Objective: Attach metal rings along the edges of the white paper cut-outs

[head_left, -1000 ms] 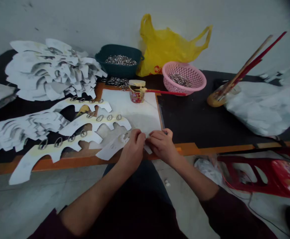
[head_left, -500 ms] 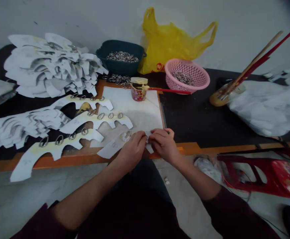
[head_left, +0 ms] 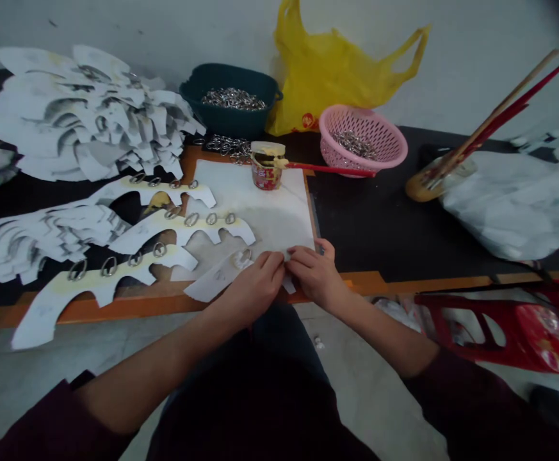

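My left hand [head_left: 259,279] and my right hand [head_left: 315,272] meet at the table's front edge, thumbs and fingertips pinched together over a white cut-out strip [head_left: 212,282]. The strip's left part shows, with a metal ring [head_left: 243,257] standing in it; a small end pokes out below my right hand. My fingers cover the stretch between, so what exactly they pinch there is hidden. To the left lie similar white cut-outs, one [head_left: 137,238] behind and another [head_left: 63,291] at the front edge, each bearing several metal rings along a yellowish glued band.
Behind my hands, a small tub [head_left: 266,178] with a red-handled brush [head_left: 332,169] across it stands on a white sheet [head_left: 286,224]. Farther back are a green basin [head_left: 202,115] and a pink basket [head_left: 389,144] of rings, a yellow bag [head_left: 327,77] and piled cut-outs [head_left: 43,128].
The view has shifted slightly. My fingertips have drawn closer together, and the ring that showed between my hands is now covered. The other cut-outs stay where they were.
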The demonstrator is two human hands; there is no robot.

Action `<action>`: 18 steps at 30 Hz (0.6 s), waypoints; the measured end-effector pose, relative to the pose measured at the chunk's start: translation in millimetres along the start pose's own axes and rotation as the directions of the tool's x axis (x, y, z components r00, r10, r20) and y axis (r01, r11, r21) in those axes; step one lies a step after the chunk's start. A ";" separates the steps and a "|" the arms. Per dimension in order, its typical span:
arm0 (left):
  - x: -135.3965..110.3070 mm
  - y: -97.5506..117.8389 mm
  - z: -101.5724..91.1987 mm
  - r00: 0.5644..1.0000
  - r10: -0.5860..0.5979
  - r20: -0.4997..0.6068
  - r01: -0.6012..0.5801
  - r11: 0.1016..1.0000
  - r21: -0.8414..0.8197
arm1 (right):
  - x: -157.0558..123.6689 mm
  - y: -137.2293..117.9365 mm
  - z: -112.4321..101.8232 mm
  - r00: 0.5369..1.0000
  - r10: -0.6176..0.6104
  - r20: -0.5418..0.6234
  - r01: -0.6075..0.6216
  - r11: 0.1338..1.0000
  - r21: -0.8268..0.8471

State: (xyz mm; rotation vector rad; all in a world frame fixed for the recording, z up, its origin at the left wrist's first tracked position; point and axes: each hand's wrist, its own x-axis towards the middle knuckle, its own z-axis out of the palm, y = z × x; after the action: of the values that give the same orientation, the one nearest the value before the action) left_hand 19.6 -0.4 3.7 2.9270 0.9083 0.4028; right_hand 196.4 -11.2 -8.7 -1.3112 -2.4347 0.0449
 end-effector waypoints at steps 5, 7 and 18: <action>-1.8 -6.6 -4.6 0.999 0.048 0.019 -0.046 0.995 -0.084 | 0.6 0.9 -6.5 0.998 -0.056 0.018 0.056 0.998 0.000; -2.0 -7.4 -3.6 0.999 0.039 -0.017 -0.041 0.992 -0.123 | -0.4 2.9 -9.4 0.997 -0.067 0.032 0.066 0.998 0.020; 5.0 -1.3 11.4 0.968 -0.172 -0.184 0.148 0.980 -0.136 | -5.9 21.8 -21.4 0.982 -0.133 0.135 0.106 0.976 0.192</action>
State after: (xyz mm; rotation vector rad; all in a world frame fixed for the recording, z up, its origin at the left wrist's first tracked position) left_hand 25.8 3.8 -6.3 2.7149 1.0921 0.7174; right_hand 224.0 -6.8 5.0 -1.1146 -2.5569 0.3384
